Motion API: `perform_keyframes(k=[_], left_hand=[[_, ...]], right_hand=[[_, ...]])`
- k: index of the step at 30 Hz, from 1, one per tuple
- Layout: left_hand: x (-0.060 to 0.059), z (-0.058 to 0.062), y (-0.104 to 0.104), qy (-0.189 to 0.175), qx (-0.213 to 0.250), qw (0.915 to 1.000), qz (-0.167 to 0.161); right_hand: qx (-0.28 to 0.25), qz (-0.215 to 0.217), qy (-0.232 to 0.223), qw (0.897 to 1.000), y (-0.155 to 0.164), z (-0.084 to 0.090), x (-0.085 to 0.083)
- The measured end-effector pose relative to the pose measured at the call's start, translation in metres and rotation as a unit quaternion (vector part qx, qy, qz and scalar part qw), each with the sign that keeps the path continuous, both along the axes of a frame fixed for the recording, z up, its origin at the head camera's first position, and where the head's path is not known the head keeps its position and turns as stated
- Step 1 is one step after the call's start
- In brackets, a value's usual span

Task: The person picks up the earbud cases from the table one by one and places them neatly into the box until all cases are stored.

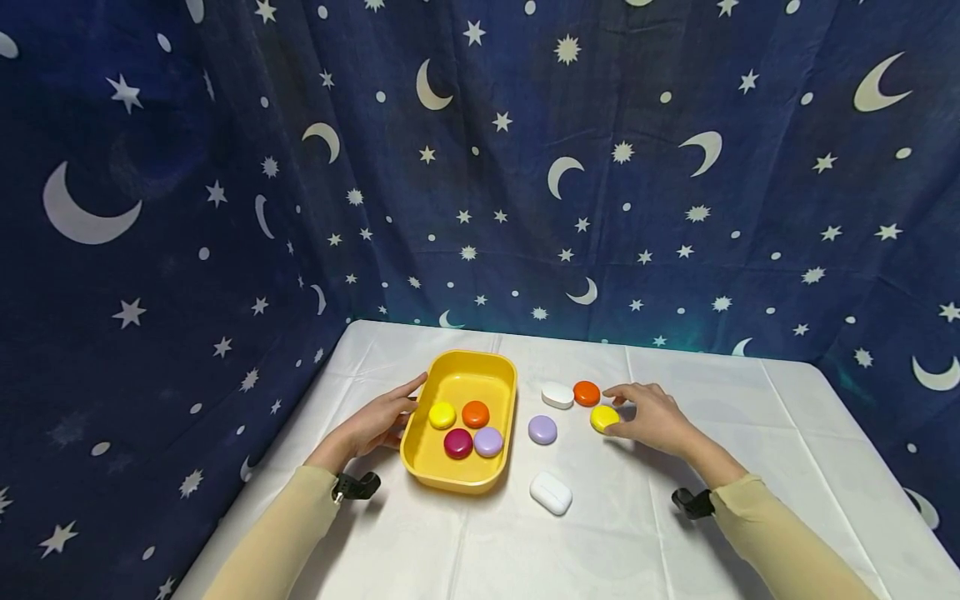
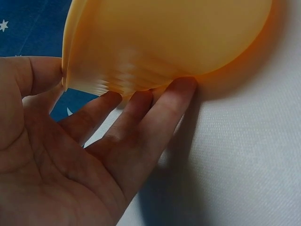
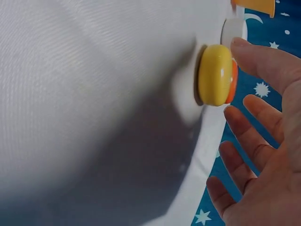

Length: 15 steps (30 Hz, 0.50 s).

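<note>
A yellow tray (image 1: 459,482) stands on the white table and holds a yellow (image 1: 442,414), an orange (image 1: 476,413), a dark red (image 1: 458,443) and a lilac disc (image 1: 488,442). My left hand (image 1: 386,419) rests against the tray's left side. In the left wrist view its straight fingers (image 2: 141,117) touch the tray wall (image 2: 164,37), with the thumb at the rim. My right hand (image 1: 651,412) lies open beside a loose yellow disc (image 1: 604,417). In the right wrist view the fingers (image 3: 263,141) are spread and one fingertip hovers at that disc (image 3: 215,75).
Loose on the table (image 1: 675,533) lie a white disc (image 1: 557,394), an orange disc (image 1: 587,392), a lilac disc (image 1: 542,429) and a white rounded case (image 1: 551,492). A dark blue star-and-moon curtain (image 1: 600,167) closes off the back and both sides.
</note>
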<state>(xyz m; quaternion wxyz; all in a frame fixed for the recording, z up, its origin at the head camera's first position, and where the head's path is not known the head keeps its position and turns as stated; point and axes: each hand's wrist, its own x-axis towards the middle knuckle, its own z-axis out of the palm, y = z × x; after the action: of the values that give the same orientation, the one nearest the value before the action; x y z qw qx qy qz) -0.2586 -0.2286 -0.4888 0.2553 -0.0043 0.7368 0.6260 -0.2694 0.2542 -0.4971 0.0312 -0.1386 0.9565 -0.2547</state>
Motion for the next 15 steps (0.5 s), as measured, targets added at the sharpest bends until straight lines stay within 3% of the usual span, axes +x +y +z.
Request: perform_keyframes(k=[15], left_hand=[[-0.0011, -0.0020, -0.0020, 0.003, -0.002, 1.0000, -0.002]], right_hand=[[0.002, -0.013, -0.026, 1.000, -0.0007, -0.0108, -0.0036]])
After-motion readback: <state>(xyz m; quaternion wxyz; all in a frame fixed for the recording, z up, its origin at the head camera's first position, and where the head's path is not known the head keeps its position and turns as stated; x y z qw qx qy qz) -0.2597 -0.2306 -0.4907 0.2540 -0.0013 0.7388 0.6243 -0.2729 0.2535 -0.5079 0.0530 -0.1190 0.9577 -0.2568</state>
